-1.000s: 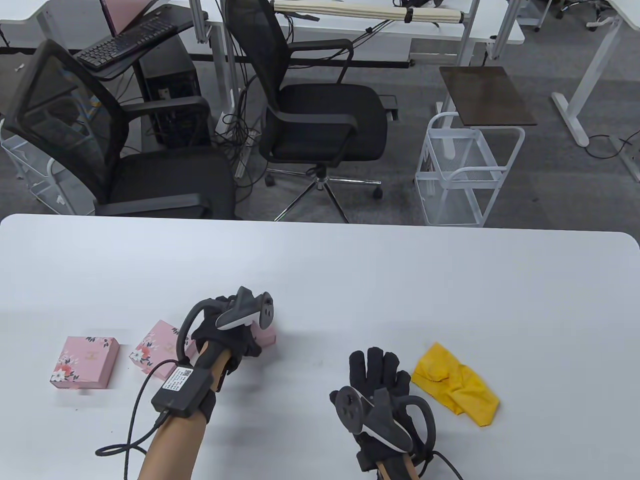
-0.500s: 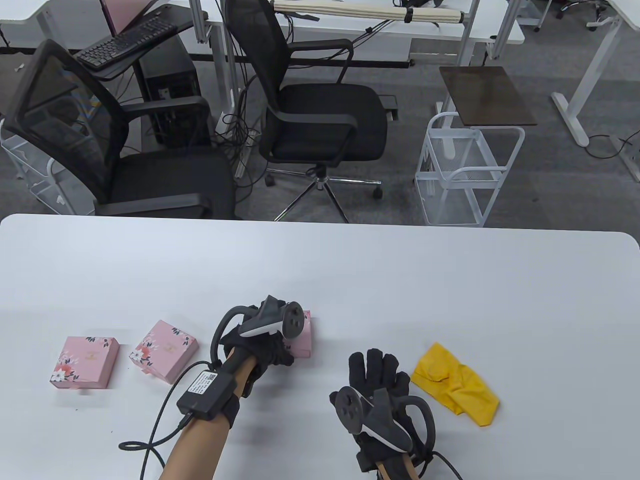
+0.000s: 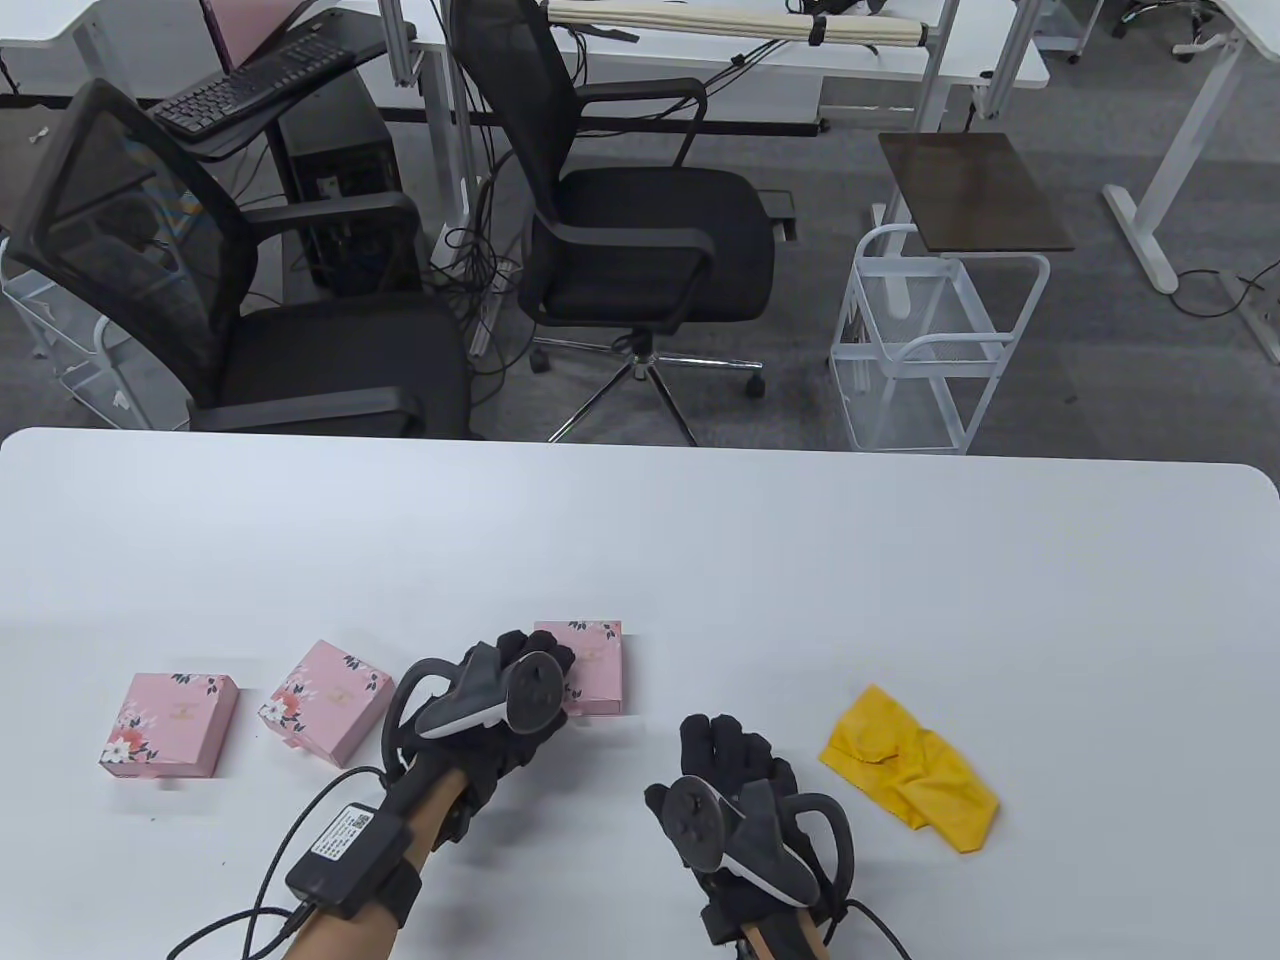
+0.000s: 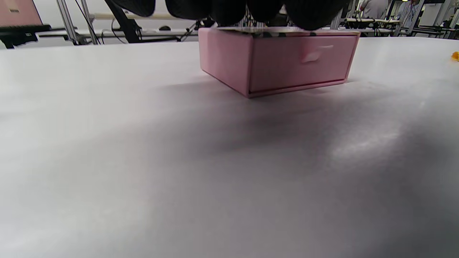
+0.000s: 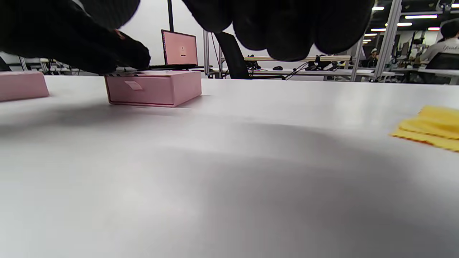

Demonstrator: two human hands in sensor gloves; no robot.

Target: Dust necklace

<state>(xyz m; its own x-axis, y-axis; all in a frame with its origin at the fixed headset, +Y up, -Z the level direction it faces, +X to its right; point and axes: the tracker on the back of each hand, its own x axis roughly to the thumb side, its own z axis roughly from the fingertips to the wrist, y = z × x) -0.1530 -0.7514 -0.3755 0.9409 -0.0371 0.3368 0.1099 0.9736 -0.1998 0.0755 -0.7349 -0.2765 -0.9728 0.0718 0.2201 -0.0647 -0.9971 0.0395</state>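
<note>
Writing: the flat pink flowered cardboard box (image 3: 590, 665) has a small mark on its lid, too small to read. A white sticker on the black wrist pack (image 3: 338, 835) is too small to read too.
Left hand (image 3: 500, 715): its fingertips (image 4: 229, 9) rest on top of that box, at the near edge. The fingers lie flat, not clenched.
Right hand (image 3: 735, 790): fingers spread out flat, just over the white table (image 3: 900, 580). It holds nothing.
Necklace: cannot be seen anywhere.
Box front: a small pale tab (image 4: 315, 55) shows on the side facing the left wrist.
Other things: two more pink flowered boxes (image 3: 328, 700) (image 3: 170, 723) lie to the left. A crumpled yellow cloth (image 3: 910, 765) lies just right of the right hand.
Behind the table: black office chairs (image 3: 640, 210) and a white wire cart (image 3: 925, 340).
</note>
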